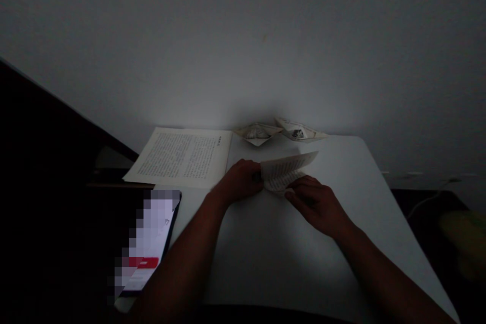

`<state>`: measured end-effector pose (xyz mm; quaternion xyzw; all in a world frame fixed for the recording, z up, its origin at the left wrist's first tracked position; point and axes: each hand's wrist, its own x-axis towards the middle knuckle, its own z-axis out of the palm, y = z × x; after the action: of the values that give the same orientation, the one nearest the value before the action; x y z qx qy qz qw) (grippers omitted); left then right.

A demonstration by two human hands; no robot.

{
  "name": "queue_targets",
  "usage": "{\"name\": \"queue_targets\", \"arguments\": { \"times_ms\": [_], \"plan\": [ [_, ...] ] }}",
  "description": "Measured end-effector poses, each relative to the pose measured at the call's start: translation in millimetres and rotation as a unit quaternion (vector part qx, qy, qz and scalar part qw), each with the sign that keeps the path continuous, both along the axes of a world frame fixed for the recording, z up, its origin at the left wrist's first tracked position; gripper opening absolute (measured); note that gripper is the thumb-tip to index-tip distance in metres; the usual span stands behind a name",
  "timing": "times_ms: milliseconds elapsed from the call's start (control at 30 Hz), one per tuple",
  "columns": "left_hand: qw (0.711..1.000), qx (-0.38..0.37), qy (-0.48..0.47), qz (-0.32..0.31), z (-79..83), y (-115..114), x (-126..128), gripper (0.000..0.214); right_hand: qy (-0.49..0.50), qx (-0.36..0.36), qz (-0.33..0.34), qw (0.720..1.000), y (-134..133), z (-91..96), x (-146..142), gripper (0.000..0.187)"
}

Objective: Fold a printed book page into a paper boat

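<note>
Between my two hands is a sheet of printed paper (284, 168), partly folded, with one flap standing up. My left hand (245, 179) grips its left edge, fingers curled in. My right hand (313, 200) pinches the lower right part between thumb and fingers. Behind the sheet, two folded paper boats stand near the wall: a left paper boat (258, 133) and a right paper boat (299, 130), their ends meeting. To the left of my left hand lies a stack of printed pages (182, 157).
The white table (261, 253) stands against a grey wall (243, 50). A tablet (152, 243) with a lit screen, partly blurred out, lies at the left edge beside my left forearm. Right of the table are a pale cable (429, 198) and a dim yellowish item (465, 243). The room is dark.
</note>
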<state>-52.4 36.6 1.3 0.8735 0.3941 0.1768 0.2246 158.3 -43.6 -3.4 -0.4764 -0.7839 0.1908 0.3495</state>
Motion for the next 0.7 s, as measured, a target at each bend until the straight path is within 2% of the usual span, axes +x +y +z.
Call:
{"name": "queue_targets", "arguments": {
  "times_ms": [333,700],
  "plan": [
    [1.000,-0.011,-0.005,0.001,1.2,0.2,4.0,0.023,-0.027,0.008,-0.080,0.996,5.5,-7.7,3.1,0.019],
    [1.000,-0.007,0.003,0.006,-0.3,0.2,7.0,0.022,-0.055,0.003,-0.144,0.988,13.6,-12.7,3.3,0.028]
  ]
}}
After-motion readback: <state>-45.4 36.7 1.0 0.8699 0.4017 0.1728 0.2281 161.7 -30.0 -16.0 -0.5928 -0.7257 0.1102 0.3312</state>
